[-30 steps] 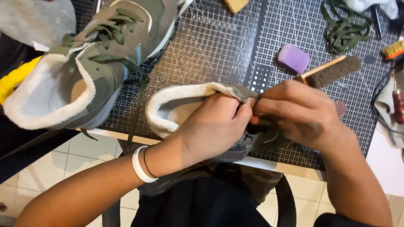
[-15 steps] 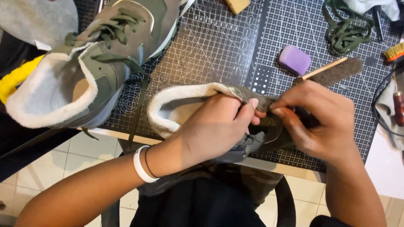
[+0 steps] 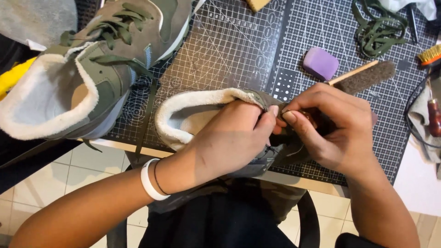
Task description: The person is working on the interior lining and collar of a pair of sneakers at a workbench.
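Both hands, left hand point(image 3: 229, 138) and right hand point(image 3: 337, 131), pinch the unlaced shoe point(image 3: 206, 112), heel pointing left, lying left-right; laced shoe point(image 3: 101, 69) far-left, purple block point(image 3: 320, 63) beyond.

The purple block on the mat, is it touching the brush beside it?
Apart. In the head view, a strip of bare cutting mat shows between the purple block and the brush, whose wooden handle passes just below the block.

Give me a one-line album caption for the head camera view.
Both hands, left hand and right hand, pinch the collar of an olive-green suede sneaker on a gridded black cutting mat.
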